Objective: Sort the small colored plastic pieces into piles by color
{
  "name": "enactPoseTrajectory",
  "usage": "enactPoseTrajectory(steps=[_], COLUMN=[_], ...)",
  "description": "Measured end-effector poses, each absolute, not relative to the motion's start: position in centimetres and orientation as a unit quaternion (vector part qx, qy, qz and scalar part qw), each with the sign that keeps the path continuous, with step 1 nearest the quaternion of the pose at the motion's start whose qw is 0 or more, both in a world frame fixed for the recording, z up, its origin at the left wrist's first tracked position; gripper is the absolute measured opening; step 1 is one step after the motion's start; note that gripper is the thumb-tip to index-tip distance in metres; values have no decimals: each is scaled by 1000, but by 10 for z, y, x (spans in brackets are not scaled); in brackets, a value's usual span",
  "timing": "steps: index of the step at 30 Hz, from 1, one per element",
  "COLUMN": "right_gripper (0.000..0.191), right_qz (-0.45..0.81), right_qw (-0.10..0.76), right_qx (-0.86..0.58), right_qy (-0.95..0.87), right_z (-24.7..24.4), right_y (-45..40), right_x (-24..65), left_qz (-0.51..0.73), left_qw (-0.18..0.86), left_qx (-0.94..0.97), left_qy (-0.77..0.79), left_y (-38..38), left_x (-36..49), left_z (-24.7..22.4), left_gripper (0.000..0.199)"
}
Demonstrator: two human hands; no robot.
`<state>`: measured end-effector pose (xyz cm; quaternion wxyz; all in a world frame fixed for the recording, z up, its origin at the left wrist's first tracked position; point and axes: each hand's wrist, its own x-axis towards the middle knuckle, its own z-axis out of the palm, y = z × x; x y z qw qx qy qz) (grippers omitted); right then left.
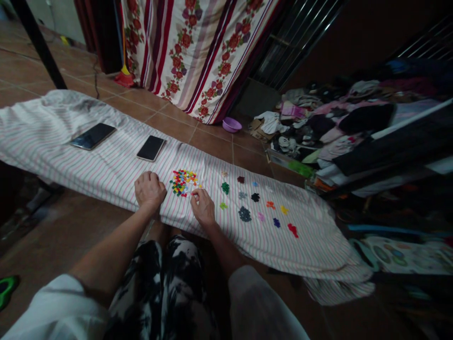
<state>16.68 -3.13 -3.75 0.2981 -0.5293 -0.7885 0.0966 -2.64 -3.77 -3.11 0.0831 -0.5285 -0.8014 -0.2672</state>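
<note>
A mixed pile of small coloured pieces (183,182) lies on the striped cloth (198,163) between my hands. My left hand (150,189) rests curled on the cloth just left of the pile, its fingers folded. At the pile's right edge is my right hand (203,205), thumb and forefinger pinched together; whatever they hold is too small to name. Single-colour groups lie farther right, among them dark grey pieces (244,214), green pieces (225,188), black pieces (255,197), red pieces (293,230) and orange pieces (271,205).
Two dark phones or tablets, a larger one (94,136) and a smaller one (151,148), lie on the cloth at the left. Beyond are a floral curtain (191,52), a purple basin (231,124) and a red broom (125,78). Clothes (329,118) are heaped at the right.
</note>
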Motion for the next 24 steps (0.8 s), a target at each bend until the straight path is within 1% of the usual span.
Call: enactPoseTrajectory(steps=[4,8,13,18,21,24], right_gripper=[19,24,23,23,23,22], right_qz=[97,86,77,100,120,140], right_qw=[288,271,245,238,242,243], right_qx=[-535,-540,-558,-592,-600,-599], right_qy=[-788,-792,-789,-763,-753,-750], right_z=[-36,-34,-30,-24,-22,-21], right_y=[-33,-34,-36,-42,-52,-65], right_x=[167,166,164,165,171,182], left_qz=[-254,-227,-108,-5,6,1], left_qw=[83,94,60,81,100,91], left_qx=[-533,-564,-611,-656,-673,-673], left_qy=[-803,-788,-782,-751,-733,-734], left_y=[-41,-49,-64,-78,-83,-86], left_x=[-24,-19,-19,-19,-13,-9], left_z=[-27,-25,-27,-18,-8,0], left_gripper=[24,35,57,70,78,81])
